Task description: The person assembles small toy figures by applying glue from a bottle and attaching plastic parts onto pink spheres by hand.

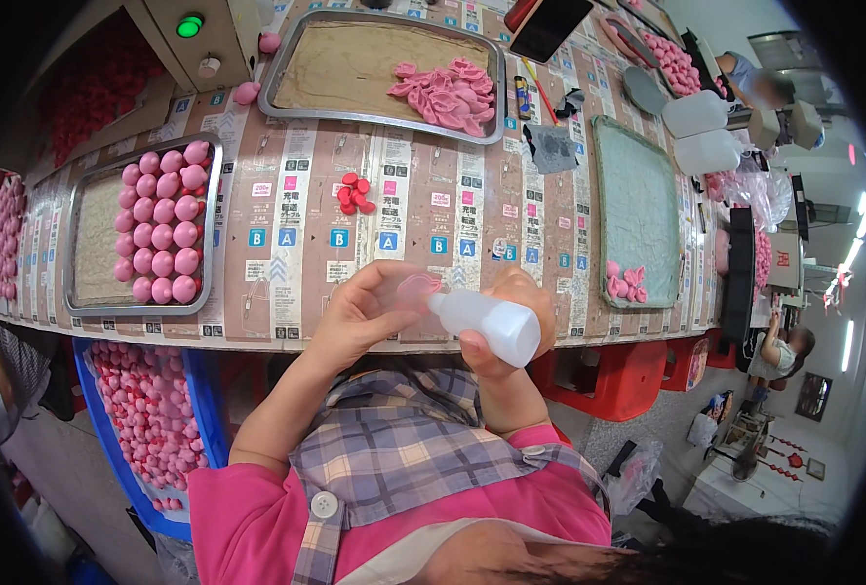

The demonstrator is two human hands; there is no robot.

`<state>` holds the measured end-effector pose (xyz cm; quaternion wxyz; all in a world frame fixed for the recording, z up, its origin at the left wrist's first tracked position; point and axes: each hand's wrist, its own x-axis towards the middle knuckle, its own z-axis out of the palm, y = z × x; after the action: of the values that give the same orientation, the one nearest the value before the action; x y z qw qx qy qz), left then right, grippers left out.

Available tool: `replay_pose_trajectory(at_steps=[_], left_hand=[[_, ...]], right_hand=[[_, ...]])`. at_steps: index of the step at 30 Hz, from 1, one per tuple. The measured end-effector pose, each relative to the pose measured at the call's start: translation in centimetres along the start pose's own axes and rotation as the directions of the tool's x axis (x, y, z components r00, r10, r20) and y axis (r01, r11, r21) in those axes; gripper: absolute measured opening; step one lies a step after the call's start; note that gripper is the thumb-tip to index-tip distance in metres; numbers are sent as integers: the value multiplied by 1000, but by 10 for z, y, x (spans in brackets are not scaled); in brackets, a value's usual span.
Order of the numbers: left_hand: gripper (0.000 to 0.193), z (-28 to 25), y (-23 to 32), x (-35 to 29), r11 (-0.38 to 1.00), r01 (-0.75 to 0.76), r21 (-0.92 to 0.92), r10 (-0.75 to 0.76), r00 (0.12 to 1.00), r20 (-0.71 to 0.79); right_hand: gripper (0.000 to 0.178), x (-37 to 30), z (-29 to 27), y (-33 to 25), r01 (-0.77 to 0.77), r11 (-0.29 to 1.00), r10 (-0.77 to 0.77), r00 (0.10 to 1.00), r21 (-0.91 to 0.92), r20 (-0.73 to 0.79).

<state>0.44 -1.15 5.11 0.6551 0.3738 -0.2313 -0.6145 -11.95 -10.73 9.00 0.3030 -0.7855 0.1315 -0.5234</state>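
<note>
In front of my body, my right hand [529, 294] grips a translucent white squeeze bottle [496, 327] tilted so its narrow tip points left. The tip reaches a soft pink piece [418, 290] in the fingers of my left hand [363, 310]; motion blurs that piece and the fingertips. Just beyond my hands, several small red pieces [355, 194] lie in a loose pile on the table. Farther back, crumpled pink pieces [448, 95] are heaped at the right end of a metal tray [292, 115].
Left, a metal tray [70, 283] holds rows of pink balls [161, 236]; a blue crate [220, 405] of pink pieces stands below. Right, a greenish tray [636, 185] carries a few pink pieces. Red stools [616, 385] stand under the table edge. A machine with a green light [189, 26] sits back left.
</note>
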Motion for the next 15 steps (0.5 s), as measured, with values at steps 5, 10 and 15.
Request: replay_pose_trajectory(at_steps=[5, 10, 15], left_hand=[[42, -1, 1, 0, 1000, -6, -19, 6, 1000, 3], [43, -2, 2, 0, 1000, -5, -22, 5, 1000, -6], [43, -2, 0, -1, 999, -4, -36, 4, 1000, -2]], right_hand=[[38, 0, 0, -2, 16, 999, -18, 999, -40, -37], [38, -1, -1, -1, 10, 1000, -10, 1000, -29, -5], [37, 3, -2, -2, 17, 997, -10, 996, 75, -86]])
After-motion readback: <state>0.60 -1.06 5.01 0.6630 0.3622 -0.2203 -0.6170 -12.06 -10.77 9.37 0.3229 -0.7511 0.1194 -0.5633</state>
